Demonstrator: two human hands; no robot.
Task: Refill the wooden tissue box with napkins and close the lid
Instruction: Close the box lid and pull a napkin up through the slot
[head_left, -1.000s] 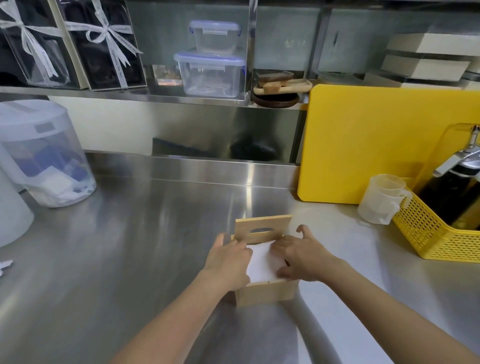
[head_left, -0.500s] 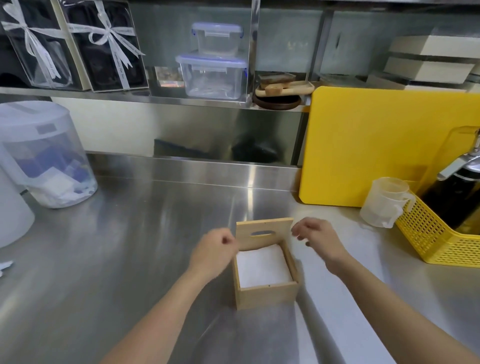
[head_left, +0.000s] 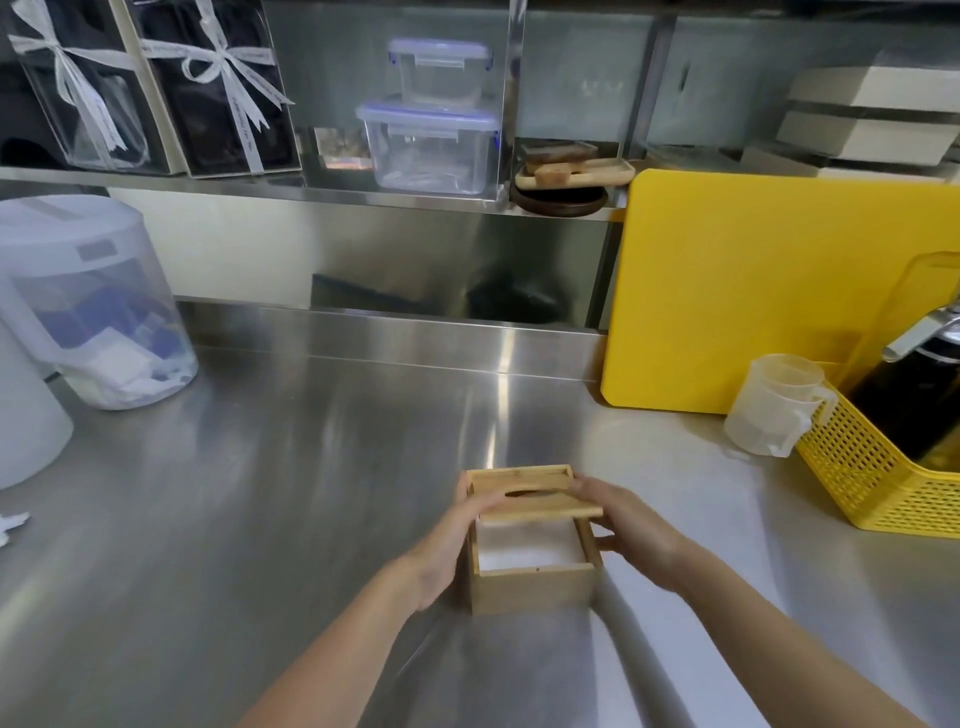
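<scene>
The wooden tissue box (head_left: 530, 590) stands on the steel counter, low in the middle of the view. White napkins (head_left: 524, 545) fill its inside and show through the open near half. The slotted wooden lid (head_left: 535, 499) lies flat over the far half of the box. My left hand (head_left: 457, 540) holds the lid's left edge and rests along the box's left side. My right hand (head_left: 628, 530) grips the lid's right edge, fingers curled beside the box's right wall.
A yellow cutting board (head_left: 769, 291) leans at the back right. In front of it stand a clear measuring jug (head_left: 774, 405) and a yellow basket (head_left: 893, 467) with a dark bottle. A clear lidded container (head_left: 88, 306) stands at the left. A shelf above carries boxes.
My hands left the napkins, went to the upright lid behind the box, and brought it down flat; it now covers the far half of the box.
</scene>
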